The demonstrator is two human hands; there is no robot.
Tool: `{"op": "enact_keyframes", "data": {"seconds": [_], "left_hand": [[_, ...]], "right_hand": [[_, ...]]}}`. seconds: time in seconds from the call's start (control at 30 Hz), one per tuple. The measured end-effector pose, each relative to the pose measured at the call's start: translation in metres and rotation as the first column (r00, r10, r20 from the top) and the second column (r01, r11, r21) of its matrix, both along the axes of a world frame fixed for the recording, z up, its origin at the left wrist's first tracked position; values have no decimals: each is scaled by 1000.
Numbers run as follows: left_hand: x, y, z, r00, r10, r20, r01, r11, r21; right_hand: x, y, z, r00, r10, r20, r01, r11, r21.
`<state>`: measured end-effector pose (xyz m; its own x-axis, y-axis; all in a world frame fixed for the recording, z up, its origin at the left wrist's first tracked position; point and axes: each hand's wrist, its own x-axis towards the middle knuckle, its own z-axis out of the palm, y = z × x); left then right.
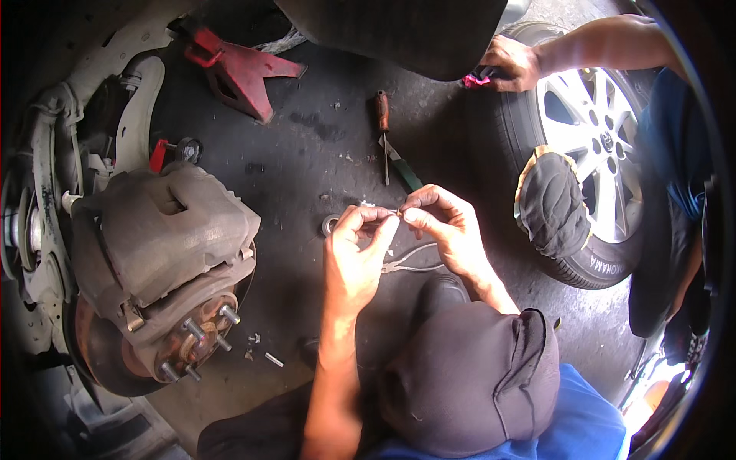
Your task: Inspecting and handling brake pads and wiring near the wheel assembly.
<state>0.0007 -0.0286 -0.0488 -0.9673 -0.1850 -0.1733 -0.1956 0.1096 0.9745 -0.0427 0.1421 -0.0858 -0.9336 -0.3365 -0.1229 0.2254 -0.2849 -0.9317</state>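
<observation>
My left hand point(354, 261) and my right hand point(452, 238) meet at mid-view, fingertips pinched on a tiny coppery piece point(399, 214) too small to name. Under and beside them lie metal pliers point(395, 266) and a small roll point(330, 224), partly hidden. Just beyond, a screwdriver point(383, 115) with an orange handle lies beside a green-handled tool point(406, 172). To the left is a grey brake caliper point(172, 230) over a rusty hub point(201, 341) with protruding studs.
A red jack stand point(238, 84) stands at the back left. On the right, a wheel point(514, 115) lies with a dark cloth pad point(553, 203) on it; another person's hand point(514, 61) holds something pink at its far edge. My dark-clothed knee point(468, 376) fills the lower middle.
</observation>
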Motion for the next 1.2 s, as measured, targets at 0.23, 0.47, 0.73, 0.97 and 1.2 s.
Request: {"op": "enact_keyframes", "data": {"seconds": [0.23,0.47,0.73,0.97,1.2], "left_hand": [[-4,18,-1,829,-197,-523,-229,734,-639],[-9,-18,-5,944,-219,246,-23,701,713],[-5,5,2,979,-199,51,188,968,168],[-7,6,-2,847,-370,-381,24,744,-668],[-6,-6,-5,915,-370,161,130,647,751]], "right_hand": [[-3,-3,-1,987,-53,154,82,979,-188],[-7,6,4,998,-29,-54,27,999,-41],[-8,10,7,999,-33,22,34,998,-56],[-5,2,-1,935,-74,346,164,958,-237],[-6,6,5,956,-18,291,100,958,-271]]}}
